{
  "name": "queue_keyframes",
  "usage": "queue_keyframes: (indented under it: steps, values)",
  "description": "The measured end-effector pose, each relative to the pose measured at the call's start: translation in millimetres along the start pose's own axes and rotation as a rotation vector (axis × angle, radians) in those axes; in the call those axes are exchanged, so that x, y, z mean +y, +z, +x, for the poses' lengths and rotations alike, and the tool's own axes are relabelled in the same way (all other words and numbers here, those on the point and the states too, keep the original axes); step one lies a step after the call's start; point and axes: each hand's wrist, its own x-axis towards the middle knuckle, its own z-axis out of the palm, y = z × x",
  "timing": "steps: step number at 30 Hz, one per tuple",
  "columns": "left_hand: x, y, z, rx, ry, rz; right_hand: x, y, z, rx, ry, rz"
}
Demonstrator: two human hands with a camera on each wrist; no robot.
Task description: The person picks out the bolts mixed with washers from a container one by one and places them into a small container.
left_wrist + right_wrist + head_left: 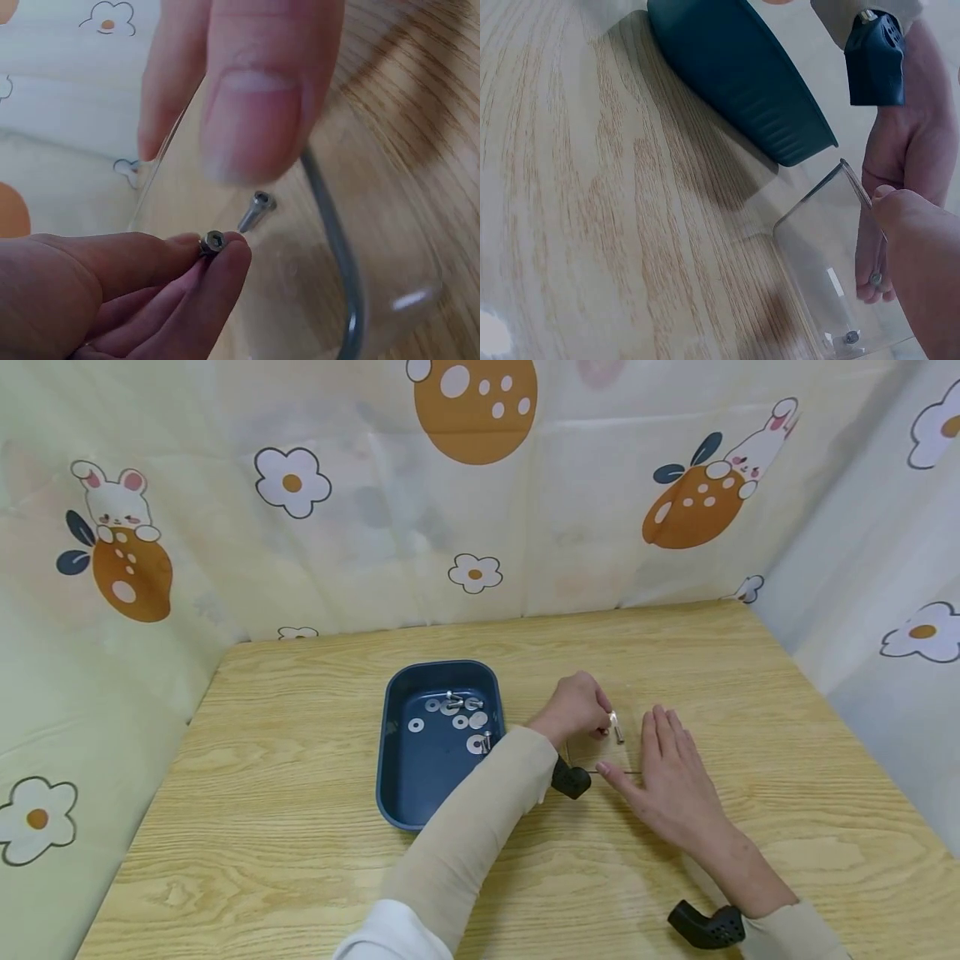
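Note:
My left hand (pixel 576 708) pinches a socket head bolt (pixel 214 241) between thumb and finger, over a clear plastic box (pixel 596 758). Its hex socket faces the left wrist camera. Another bolt (pixel 259 210) of the same kind lies inside the box, below the held one. My right hand (pixel 678 785) lies along the box's right side with fingers straight. In the right wrist view its thumb (pixel 900 201) is at the rim of the clear box (pixel 802 262).
Left of the box stands a dark blue tray (pixel 427 785) holding several flat washers (pixel 416 725) and several bolts. Both wrists wear black camera mounts (pixel 705 925). A wood-grain table (pixel 262 793) bears everything, with a printed curtain (pixel 360 535) behind.

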Motion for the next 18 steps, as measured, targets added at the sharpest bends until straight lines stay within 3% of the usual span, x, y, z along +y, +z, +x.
queue_keyframes:
  steps: [9,18]
  values:
    - [4.4,5.8,0.2,0.010,-0.014,0.142,-0.2,-0.4,-0.6,0.009,-0.003,-0.002]
    - [3.9,6.9,3.9,0.003,-0.038,0.148,-1.2,-0.8,-0.8,0.003,0.001,-0.001]
